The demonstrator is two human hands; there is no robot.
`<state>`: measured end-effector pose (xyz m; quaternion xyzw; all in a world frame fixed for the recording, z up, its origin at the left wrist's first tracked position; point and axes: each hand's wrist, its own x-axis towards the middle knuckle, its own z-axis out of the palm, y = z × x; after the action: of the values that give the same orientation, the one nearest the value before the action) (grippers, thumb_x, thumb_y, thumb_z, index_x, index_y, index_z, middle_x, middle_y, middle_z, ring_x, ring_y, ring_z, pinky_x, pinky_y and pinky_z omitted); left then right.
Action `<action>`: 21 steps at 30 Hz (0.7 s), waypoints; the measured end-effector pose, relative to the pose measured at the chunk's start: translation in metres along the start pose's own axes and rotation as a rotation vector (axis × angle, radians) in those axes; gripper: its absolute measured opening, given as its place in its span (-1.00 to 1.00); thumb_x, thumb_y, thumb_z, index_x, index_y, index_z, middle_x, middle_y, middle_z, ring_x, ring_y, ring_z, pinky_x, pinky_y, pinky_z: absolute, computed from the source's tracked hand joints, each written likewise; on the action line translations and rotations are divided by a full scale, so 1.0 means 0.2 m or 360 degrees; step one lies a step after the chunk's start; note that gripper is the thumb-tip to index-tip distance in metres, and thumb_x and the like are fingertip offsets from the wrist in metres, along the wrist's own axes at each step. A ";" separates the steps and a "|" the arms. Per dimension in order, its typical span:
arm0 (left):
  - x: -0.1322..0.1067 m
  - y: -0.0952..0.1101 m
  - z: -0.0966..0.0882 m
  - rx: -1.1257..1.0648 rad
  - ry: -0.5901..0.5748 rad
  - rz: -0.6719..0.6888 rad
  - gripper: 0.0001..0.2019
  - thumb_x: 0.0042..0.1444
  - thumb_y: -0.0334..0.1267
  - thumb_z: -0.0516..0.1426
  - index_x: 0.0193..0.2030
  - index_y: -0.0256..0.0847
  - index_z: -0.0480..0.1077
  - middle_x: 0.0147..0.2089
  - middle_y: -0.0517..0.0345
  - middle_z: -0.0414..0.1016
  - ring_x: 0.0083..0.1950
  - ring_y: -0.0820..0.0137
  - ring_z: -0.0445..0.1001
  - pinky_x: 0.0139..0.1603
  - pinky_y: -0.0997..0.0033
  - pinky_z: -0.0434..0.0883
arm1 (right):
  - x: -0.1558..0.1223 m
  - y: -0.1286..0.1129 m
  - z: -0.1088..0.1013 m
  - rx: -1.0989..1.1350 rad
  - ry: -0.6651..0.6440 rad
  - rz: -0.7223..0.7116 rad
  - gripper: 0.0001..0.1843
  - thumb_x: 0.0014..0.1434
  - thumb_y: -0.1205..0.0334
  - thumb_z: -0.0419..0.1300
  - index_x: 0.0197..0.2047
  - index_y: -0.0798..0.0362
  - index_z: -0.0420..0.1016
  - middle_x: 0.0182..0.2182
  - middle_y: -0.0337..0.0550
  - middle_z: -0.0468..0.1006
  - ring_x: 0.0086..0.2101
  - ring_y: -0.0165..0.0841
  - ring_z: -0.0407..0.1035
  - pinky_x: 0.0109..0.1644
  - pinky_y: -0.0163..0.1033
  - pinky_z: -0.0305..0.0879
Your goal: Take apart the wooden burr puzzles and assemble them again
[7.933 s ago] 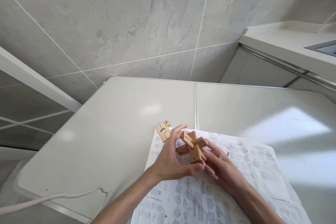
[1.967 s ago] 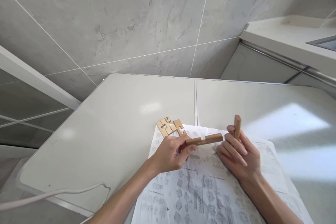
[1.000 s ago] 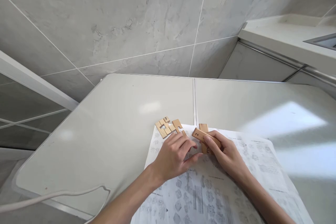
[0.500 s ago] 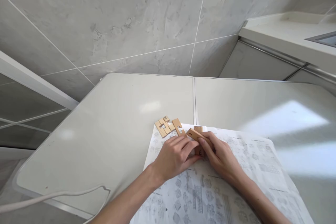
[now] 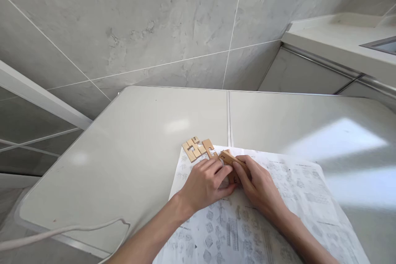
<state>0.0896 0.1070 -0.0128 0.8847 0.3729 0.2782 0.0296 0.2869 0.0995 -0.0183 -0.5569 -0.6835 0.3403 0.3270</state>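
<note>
Both my hands meet over a printed instruction sheet (image 5: 278,206) on a pale table (image 5: 139,152). My right hand (image 5: 258,185) pinches a notched wooden puzzle bar (image 5: 228,157) marked with a number, tilted above another bar lying under it. My left hand (image 5: 206,181) rests palm down with its fingers curled against the same wooden bars. Just beyond the fingertips, several flat notched wooden pieces (image 5: 198,148) lie side by side at the sheet's top left corner.
A white cable (image 5: 62,231) runs along the table's near left edge. A seam (image 5: 228,115) divides the tabletop. Grey tiled floor lies beyond the table, and a white counter (image 5: 334,45) stands at the far right.
Both hands have slid a little left, carrying the wooden bars closer to the loose pieces. Two seconds ago each hand held a separate bar apart; now they are together.
</note>
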 end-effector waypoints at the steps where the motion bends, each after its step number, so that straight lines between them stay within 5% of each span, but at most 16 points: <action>1: 0.00 0.00 0.00 0.0006 0.0001 -0.0005 -0.82 0.37 -0.14 0.22 -0.09 -0.21 0.43 -0.32 0.18 0.48 -0.30 0.33 0.47 -0.34 0.32 0.40 | 0.00 0.00 0.00 -0.0031 0.0036 -0.0007 -0.70 0.55 -0.03 0.01 -0.11 -0.07 0.45 -0.28 -0.15 0.60 -0.34 -0.24 0.49 -0.28 -0.19 0.35; 9: 0.00 0.00 0.00 0.0090 -0.0019 -0.0110 -0.82 0.37 -0.12 0.21 -0.10 -0.20 0.46 -0.30 0.13 0.44 -0.28 0.29 0.40 -0.26 0.26 0.39 | 0.00 0.01 0.00 -0.0326 0.0342 0.0030 -0.71 0.54 0.01 0.06 -0.23 -0.07 0.39 -0.20 -0.15 0.54 -0.28 -0.24 0.48 -0.26 -0.16 0.31; 21: 0.01 0.00 -0.02 0.0119 -0.0002 -0.0261 -0.80 0.38 -0.13 0.20 -0.01 -0.20 0.47 -0.16 0.02 0.45 -0.15 0.18 0.41 -0.15 0.14 0.44 | 0.01 0.07 0.02 -0.0437 0.0403 -0.0066 -0.73 0.50 0.00 0.14 -0.23 -0.07 0.39 -0.24 -0.12 0.49 -0.16 -0.12 0.39 -0.11 -0.04 0.34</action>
<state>0.0880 0.1078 -0.0097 0.8519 0.4541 0.2603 0.0195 0.2913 0.1033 -0.0318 -0.6205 -0.6882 0.1640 0.3382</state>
